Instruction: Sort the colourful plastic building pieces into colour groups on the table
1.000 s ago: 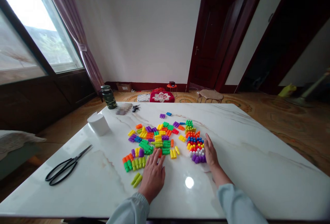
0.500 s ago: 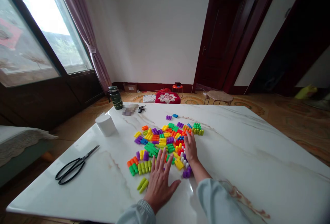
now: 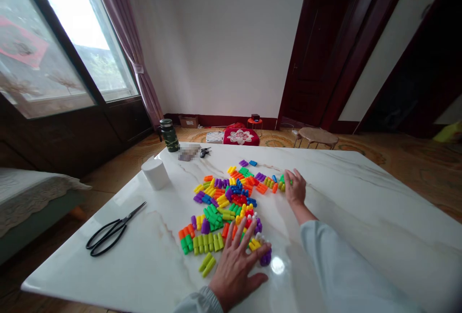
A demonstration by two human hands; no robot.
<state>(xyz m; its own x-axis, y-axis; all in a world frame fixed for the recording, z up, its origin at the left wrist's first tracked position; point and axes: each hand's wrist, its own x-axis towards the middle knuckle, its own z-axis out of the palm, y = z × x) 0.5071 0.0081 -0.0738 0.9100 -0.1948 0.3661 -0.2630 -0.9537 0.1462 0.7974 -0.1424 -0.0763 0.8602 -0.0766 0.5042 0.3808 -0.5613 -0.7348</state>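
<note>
Colourful plastic building blocks (image 3: 213, 218) lie in a loose spread across the middle of the white marbled table (image 3: 342, 173). My left hand (image 3: 234, 267) rests over the near edge of the spread, palm down and fingers apart. Its fingertips touch or cover orange, red and yellow blocks. At the right end of the spread my right hand (image 3: 296, 189) is beside the green blocks (image 3: 283, 179), its fingers partly extended and touching or just above them. A pair of lime green blocks (image 3: 207, 264) lies apart, left of my left hand. Purple blocks (image 3: 266, 257) sit just past its thumb side.
Black-handled scissors (image 3: 113, 231) lie on the left of the table. Behind them stand a white paper roll (image 3: 156, 173) and a camouflage-patterned bottle (image 3: 169, 136). Small dark keys (image 3: 205, 152) lie near the far edge. A round stool (image 3: 316, 136) stands beyond the table.
My right hand has moved right and away from the middle of the blocks to the green ones. My left hand has shifted slightly right and nearer. Blocks in the middle are more spread out.
</note>
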